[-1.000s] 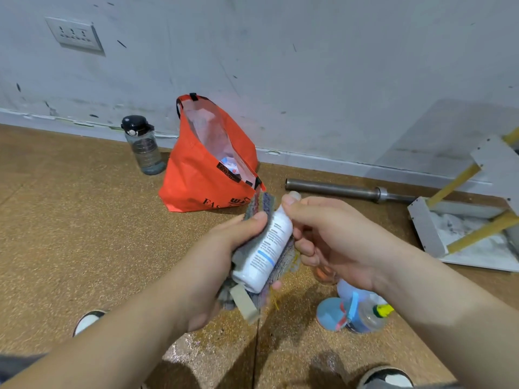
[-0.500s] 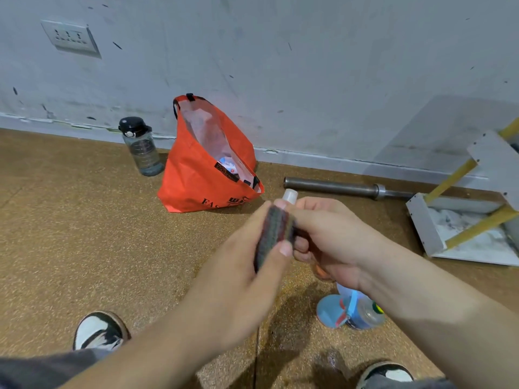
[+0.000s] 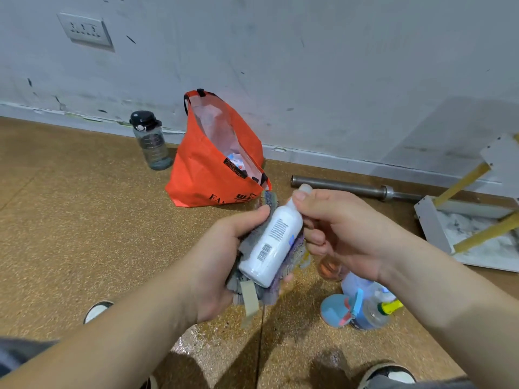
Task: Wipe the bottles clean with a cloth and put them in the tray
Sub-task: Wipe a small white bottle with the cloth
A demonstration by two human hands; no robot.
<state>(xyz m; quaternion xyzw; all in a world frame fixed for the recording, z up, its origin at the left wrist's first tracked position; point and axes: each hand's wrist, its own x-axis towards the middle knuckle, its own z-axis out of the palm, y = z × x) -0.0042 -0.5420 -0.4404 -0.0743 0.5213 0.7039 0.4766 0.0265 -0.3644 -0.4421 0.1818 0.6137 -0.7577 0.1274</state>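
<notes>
Wiping looks to be the step in hand. The white bottle [image 3: 271, 242] is held tilted in the air, its cap end toward the orange bag [image 3: 213, 175] and just short of it, and it lies on a grey-and-purple cloth [image 3: 292, 258]. The left hand [image 3: 222, 265] has its grip curled under cloth and bottle together, thumb pressed on the cloth at the bottle's side. The right hand [image 3: 342, 231] pinches the neck just under the cap.

To do it well, the right grip should turn the bottle by the neck while the left draws the cloth along the barrel to the base. The cap, now uncovered, comes after.

Bare cork floor [image 3: 70, 220] lies open on one side of the bag, past a dark water bottle [image 3: 150, 141] that stands beside it. On the bag's other side lies a metal bar [image 3: 351, 188]. Beyond it is what I take for the tray [image 3: 431, 226], white-rimmed, and yellow bars cross over it and narrow the way in. Nearer the person than the bag, blue-capped bottles [image 3: 362, 307] lie under the right wrist, where a dropped arm could knock them.
</notes>
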